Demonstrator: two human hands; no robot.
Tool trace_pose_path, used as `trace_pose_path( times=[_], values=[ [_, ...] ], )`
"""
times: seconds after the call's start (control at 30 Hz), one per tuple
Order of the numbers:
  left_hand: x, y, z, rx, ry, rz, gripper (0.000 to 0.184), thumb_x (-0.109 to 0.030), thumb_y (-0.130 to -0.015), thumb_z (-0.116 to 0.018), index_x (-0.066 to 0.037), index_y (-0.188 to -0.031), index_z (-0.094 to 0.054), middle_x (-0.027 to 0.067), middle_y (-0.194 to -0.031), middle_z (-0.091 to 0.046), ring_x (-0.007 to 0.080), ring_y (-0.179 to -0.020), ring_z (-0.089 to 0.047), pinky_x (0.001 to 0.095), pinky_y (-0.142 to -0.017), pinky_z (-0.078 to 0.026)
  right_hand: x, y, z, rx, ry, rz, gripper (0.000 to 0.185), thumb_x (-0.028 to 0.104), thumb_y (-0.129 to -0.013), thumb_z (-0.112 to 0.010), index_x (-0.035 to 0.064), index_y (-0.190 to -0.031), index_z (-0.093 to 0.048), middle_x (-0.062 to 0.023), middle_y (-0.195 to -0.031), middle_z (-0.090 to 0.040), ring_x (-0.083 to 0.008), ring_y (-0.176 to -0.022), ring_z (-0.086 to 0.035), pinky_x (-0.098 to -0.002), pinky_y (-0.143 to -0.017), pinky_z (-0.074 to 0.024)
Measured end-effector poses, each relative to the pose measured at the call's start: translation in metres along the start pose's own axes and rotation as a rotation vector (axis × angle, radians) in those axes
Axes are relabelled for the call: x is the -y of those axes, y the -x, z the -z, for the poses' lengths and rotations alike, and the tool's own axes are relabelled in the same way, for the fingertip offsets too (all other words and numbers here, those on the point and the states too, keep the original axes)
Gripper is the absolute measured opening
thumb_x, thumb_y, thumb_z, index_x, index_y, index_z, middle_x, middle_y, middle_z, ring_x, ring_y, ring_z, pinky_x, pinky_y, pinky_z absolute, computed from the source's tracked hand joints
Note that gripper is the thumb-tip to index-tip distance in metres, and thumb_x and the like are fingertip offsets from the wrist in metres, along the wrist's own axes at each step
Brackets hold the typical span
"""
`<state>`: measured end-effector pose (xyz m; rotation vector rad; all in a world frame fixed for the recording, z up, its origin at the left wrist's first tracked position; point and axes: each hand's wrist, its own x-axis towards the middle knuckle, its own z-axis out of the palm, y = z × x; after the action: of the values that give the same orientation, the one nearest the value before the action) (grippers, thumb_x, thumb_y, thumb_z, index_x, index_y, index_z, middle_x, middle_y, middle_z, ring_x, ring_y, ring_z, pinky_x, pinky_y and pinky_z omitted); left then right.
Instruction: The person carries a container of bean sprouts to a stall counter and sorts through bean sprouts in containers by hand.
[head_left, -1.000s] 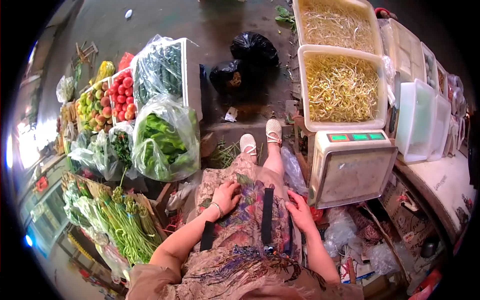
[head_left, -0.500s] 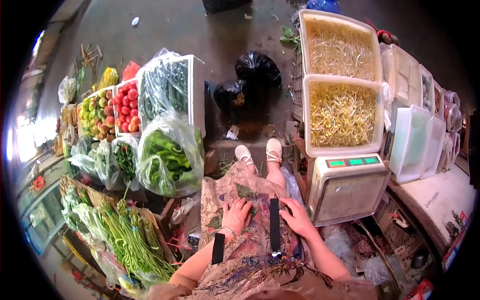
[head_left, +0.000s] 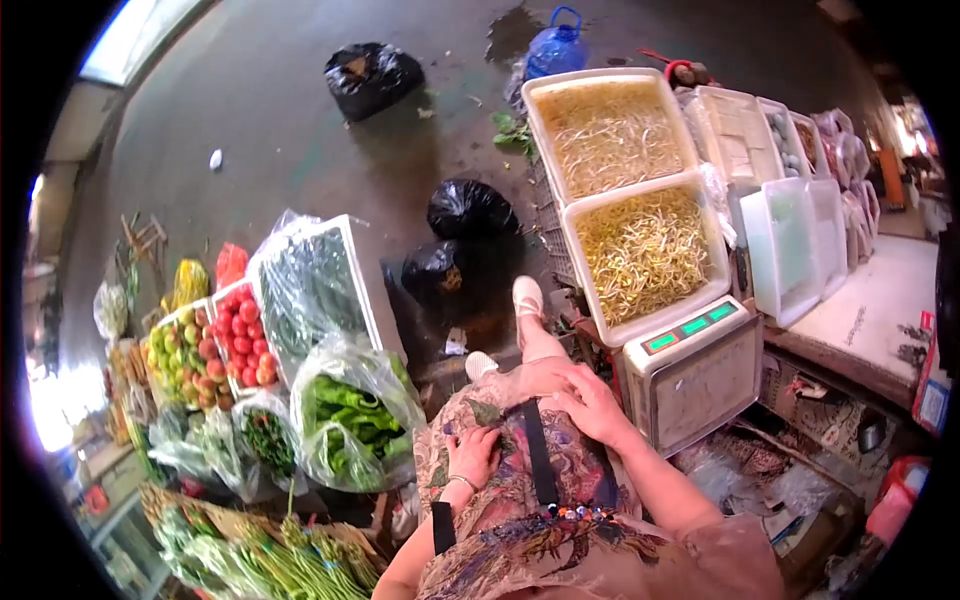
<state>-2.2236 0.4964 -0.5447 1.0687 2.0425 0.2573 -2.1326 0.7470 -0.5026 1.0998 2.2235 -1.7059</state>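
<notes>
My left hand [head_left: 474, 457], with a bracelet at the wrist, rests on the patterned dress [head_left: 510, 470] over my lap, its fingers spread and holding nothing. Farther forward, my right hand [head_left: 588, 403] lies on the knee at the dress's edge, fingers extended and somewhat apart, with nothing seen in it. A black strap [head_left: 538, 455] runs down the dress between the two hands. Just right of my right hand stands a weighing scale [head_left: 700, 385] with green lit displays and a bare metal plate.
Left are bagged green peppers [head_left: 350, 415], cucumbers [head_left: 310, 285], tomatoes [head_left: 243, 335] and long beans [head_left: 300, 565]. Bean sprout trays [head_left: 650, 255] stand beyond the scale. Black bags [head_left: 472, 210] and a blue water jug [head_left: 556, 50] are on the floor.
The view has tilted upward and turned, showing more floor. My right hand has moved forward from the dress's side onto the knee. My left hand stays on the lap.
</notes>
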Motion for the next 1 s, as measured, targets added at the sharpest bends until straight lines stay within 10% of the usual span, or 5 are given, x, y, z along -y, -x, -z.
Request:
trace_pose_path(
  times=[0.57, 0.6, 0.7, 1.0],
  values=[
    [0.021, -0.209, 0.090, 0.123, -0.465, -0.166, 0.033, -0.027, -0.080, -0.060, -0.019, -0.113, -0.057, 0.0013, -0.113, -0.059, 0.0239, -0.120, -0.045, 0.0590, -0.094, -0.024, -0.090, -0.171, 0.187, -0.466, 0.296, -0.229, 0.058, 0.022, -0.081, -0.062, 0.0070, -0.133, -0.041, -0.0250, -0.140, -0.031, -0.0408, -0.126, -0.037, -0.0430, -0.105, -0.0332],
    [0.029, -0.215, 0.094, 0.078, -0.485, -0.189, 0.036, -0.027, -0.080, -0.061, -0.019, -0.114, -0.056, 0.0000, -0.114, -0.059, 0.0235, -0.121, -0.045, 0.0600, -0.095, -0.023, -0.099, -0.178, 0.198, -0.440, 0.305, -0.294, 0.063, 0.029, -0.084, -0.060, 0.0116, -0.138, -0.033, -0.0196, -0.145, -0.022, -0.0406, -0.132, -0.028, -0.0617, -0.101, -0.0297],
    [0.008, -0.237, 0.139, 0.057, -0.581, -0.210, 0.039, -0.027, -0.080, -0.061, -0.019, -0.118, -0.054, -0.0009, -0.114, -0.058, 0.0226, -0.120, -0.045, 0.0604, -0.097, -0.021, -0.101, -0.198, 0.216, -0.521, 0.262, -0.518, 0.071, 0.037, -0.085, -0.060, 0.0177, -0.144, -0.024, -0.0166, -0.151, -0.009, -0.0415, -0.137, -0.016, -0.0708, -0.100, -0.0204],
    [0.014, -0.309, 0.209, 0.124, -0.515, -0.300, 0.038, -0.021, -0.078, -0.059, -0.013, -0.115, -0.056, 0.0074, -0.110, -0.059, 0.0265, -0.110, -0.051, 0.0490, -0.095, -0.032, -0.128, -0.217, 0.199, -0.647, 0.188, -0.650, 0.071, 0.039, -0.086, -0.057, 0.0209, -0.145, -0.023, -0.0144, -0.152, -0.013, -0.0363, -0.139, -0.013, -0.0672, -0.105, -0.0088]
  ],
)
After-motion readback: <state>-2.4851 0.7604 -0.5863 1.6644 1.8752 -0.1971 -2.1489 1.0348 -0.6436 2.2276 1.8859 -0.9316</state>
